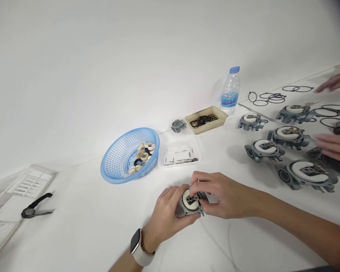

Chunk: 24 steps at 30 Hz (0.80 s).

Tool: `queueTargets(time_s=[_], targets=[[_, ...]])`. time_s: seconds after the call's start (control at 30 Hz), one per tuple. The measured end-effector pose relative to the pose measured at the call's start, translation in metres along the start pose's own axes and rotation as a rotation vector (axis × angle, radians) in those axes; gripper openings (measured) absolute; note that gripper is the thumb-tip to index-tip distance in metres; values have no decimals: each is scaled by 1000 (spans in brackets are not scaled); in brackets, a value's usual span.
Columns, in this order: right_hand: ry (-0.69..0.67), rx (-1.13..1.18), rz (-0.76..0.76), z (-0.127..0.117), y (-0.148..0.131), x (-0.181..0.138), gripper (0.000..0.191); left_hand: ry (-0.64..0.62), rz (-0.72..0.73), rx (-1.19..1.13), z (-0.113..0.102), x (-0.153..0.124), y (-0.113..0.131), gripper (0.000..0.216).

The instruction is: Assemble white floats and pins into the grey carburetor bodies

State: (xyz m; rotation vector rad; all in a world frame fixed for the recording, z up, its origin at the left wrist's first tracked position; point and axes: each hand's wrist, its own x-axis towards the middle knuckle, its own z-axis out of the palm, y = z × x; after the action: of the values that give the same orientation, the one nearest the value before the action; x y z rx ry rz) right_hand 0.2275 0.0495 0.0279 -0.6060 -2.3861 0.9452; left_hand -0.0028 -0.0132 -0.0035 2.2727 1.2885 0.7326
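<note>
A grey metal carburetor (187,210) with a white float in its open bowl side sits on the white table in front of me. My left hand (167,210), with a watch on its wrist, grips the carburetor's body from the left, thumb along its near edge. Over its right side, my right hand (219,194) has thumb and fingertips pinched at the small metal parts beside the float. Whatever lies between those fingertips is too small and covered to name. Just beyond stands a white tray (179,148) with small pins and thin parts in it.
A blue basket (109,162) holds white and black floats. Behind are a small carburetor (178,125), a tan tray (197,130) of black rings and a water bottle (230,90). Several carburetors (306,175) and a co-worker's hands (336,143) are at right. A watch (35,206) lies left.
</note>
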Motion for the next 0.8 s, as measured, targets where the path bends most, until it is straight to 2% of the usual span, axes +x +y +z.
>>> queueTargets(time_s=[0.23, 0.47, 0.67, 0.8], targets=[[-20, -48, -18, -1, -1, -2, 24, -8, -22, -6, 0, 1, 2, 61], [-4, -146, -87, 0, -2, -1, 29, 20, 8, -10, -1, 1, 2, 62], [-16, -96, -87, -1, 0, -2, 33, 21, 12, 76, -2, 1, 3, 66], [-75, -30, -29, -4, -2, -1, 32, 34, -1, 93, -3, 2, 5, 63]])
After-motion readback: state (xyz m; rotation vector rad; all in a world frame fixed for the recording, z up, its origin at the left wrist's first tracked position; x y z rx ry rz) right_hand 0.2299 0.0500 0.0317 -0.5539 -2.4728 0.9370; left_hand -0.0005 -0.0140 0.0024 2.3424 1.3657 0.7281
